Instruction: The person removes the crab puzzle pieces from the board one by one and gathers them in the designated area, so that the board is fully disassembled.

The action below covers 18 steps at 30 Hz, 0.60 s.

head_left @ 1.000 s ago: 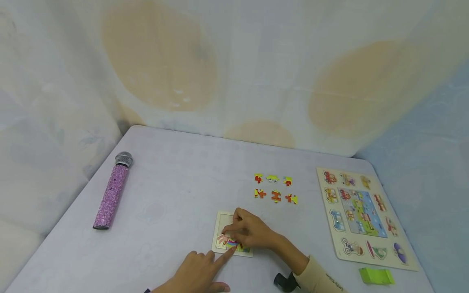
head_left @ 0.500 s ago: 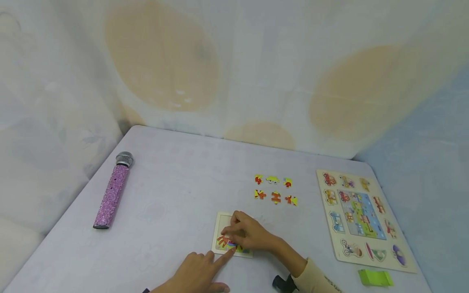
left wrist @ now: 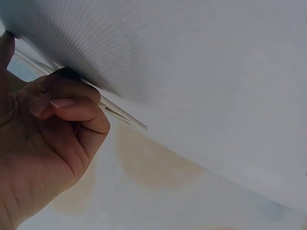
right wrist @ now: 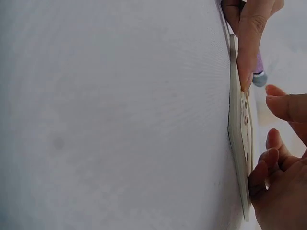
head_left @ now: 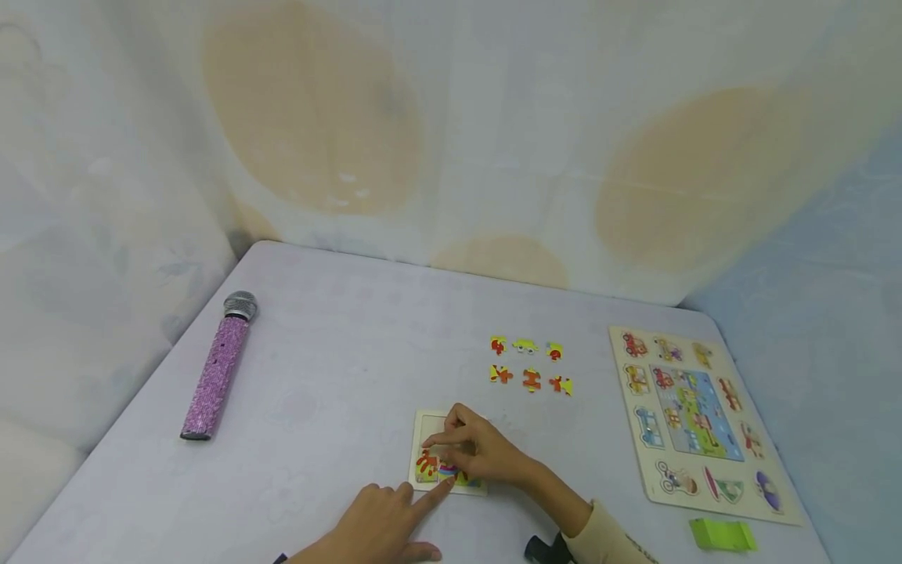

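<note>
A small wooden tray puzzle [head_left: 427, 427] lies near the front of the table, its lower row filled with colourful pieces. One red-and-yellow puzzle piece [head_left: 426, 468] shows at the lower left. My left hand [head_left: 380, 517] presses the tray's lower part with a straight index finger [head_left: 434, 493]; its other fingers curl under in the left wrist view. Over the tray's right side hovers my right hand [head_left: 486, 450], fingers loosely bent and thumb near the index. In the right wrist view the right hand [right wrist: 283, 187] shows nothing between thumb and index, and its lower fingers rest by the tray edge.
Several loose puzzle pieces [head_left: 532, 380] lie in two rows beyond the tray. A larger vehicle puzzle board [head_left: 637, 439] and a green block [head_left: 723, 535] are at the right. A glittery pink microphone [head_left: 216, 376] lies at the left.
The glare on the lower-left piece fades and its red colour shows clearly. Both hands stay almost in place over the tray, which shifts only slightly in view.
</note>
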Each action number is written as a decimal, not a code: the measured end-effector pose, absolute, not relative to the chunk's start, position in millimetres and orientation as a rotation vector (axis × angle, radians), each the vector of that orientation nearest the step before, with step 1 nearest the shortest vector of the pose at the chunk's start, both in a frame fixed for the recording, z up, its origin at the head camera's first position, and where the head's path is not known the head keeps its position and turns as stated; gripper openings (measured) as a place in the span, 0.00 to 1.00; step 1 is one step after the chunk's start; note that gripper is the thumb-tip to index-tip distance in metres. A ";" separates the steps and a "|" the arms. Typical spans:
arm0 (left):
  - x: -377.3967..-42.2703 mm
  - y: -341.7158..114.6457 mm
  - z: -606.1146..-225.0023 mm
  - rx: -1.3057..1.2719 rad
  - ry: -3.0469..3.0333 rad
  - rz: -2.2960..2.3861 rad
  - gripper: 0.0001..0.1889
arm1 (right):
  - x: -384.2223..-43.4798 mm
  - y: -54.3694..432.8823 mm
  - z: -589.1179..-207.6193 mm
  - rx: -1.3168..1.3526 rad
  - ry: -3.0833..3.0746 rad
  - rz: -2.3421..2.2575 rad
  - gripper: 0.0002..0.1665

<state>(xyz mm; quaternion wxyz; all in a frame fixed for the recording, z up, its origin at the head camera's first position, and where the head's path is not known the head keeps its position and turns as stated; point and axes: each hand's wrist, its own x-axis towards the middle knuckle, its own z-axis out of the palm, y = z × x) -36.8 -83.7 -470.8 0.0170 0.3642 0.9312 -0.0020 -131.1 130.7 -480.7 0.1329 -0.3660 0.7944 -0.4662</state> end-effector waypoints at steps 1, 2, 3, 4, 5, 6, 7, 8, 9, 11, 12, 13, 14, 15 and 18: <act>-37.2 -84.0 -470.4 1.147 2.902 -0.013 0.41 | -130.8 130.6 -480.2 -1.051 2.301 -1.355 0.15; -37.5 -84.3 -469.8 1.159 2.906 -0.021 0.41 | -130.5 130.7 -479.8 -1.036 2.298 -1.358 0.15; -37.9 -84.8 -469.3 1.174 2.910 -0.028 0.40 | -130.2 130.8 -479.7 -1.026 2.298 -1.357 0.16; -38.3 -85.5 -469.3 1.185 2.912 -0.032 0.40 | -130.0 130.8 -479.6 -1.014 2.300 -1.353 0.16; -38.6 -86.2 -469.0 1.191 2.906 -0.027 0.40 | -129.7 130.8 -479.4 -1.002 2.301 -1.352 0.16; -38.8 -87.3 -468.4 1.193 2.897 -0.026 0.39 | -129.3 130.7 -479.2 -0.989 2.306 -1.344 0.17; -39.2 -88.2 -466.8 1.201 2.879 -0.021 0.39 | -129.0 130.7 -479.3 -0.980 2.312 -1.338 0.17; -40.3 -90.1 -465.4 1.208 2.847 0.001 0.39 | -128.6 130.7 -479.8 -0.978 2.325 -1.325 0.17; -42.0 -92.5 -462.7 1.206 2.813 0.033 0.38 | -128.3 130.5 -480.0 -0.979 2.337 -1.312 0.18; -47.3 -100.0 -456.2 1.209 2.734 0.164 0.37 | -127.6 129.8 -480.4 -0.991 2.364 -1.280 0.18; -51.2 -105.0 -452.8 1.223 2.704 0.246 0.36 | -127.4 129.5 -480.7 -1.002 2.380 -1.261 0.19; -56.2 -110.2 -449.6 1.234 2.671 0.345 0.35 | -127.1 129.1 -481.0 -1.024 2.401 -1.239 0.19; -61.9 -116.1 -447.0 1.239 2.644 0.444 0.35 | -126.8 128.8 -481.3 -1.043 2.422 -1.218 0.20; -67.9 -121.8 -444.5 1.240 2.630 0.528 0.35 | -126.4 128.5 -481.3 -1.060 2.441 -1.198 0.20; -87.5 -137.0 -443.4 1.206 2.621 0.688 0.39 | -125.4 128.1 -482.8 -1.106 2.505 -1.132 0.23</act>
